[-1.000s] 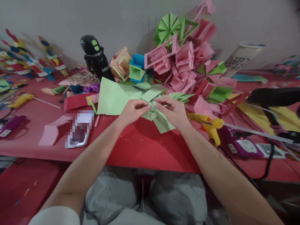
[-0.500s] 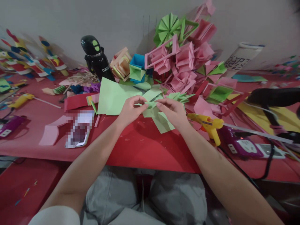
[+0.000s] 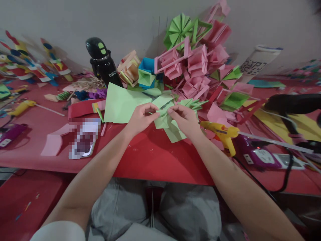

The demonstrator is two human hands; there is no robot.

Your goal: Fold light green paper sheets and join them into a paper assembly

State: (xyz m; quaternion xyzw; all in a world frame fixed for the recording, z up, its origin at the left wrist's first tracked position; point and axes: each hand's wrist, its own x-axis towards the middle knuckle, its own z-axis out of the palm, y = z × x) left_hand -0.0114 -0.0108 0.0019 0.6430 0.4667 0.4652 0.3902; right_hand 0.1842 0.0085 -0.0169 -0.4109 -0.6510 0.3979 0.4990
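My left hand (image 3: 140, 118) and my right hand (image 3: 185, 120) meet over the red table (image 3: 150, 157), both pinching a small folded light-green paper piece (image 3: 162, 117) between fingertips. More light-green folded bits (image 3: 175, 132) lie under my right hand. A large light-green sheet (image 3: 120, 103) lies flat just left of my left hand. A fan of green folded points (image 3: 194, 103) rests behind my right hand.
A tall heap of pink and green folded paper shapes (image 3: 198, 60) fills the back. A black bottle (image 3: 101, 62) stands back left. A yellow glue gun (image 3: 223, 134) and purple power strip (image 3: 260, 157) lie right. A phone (image 3: 84, 140) and pink paper (image 3: 51, 144) lie left.
My fingers have shifted slightly on the green piece, lifting and turning it a little; the arms and everything on the table stay where they were.
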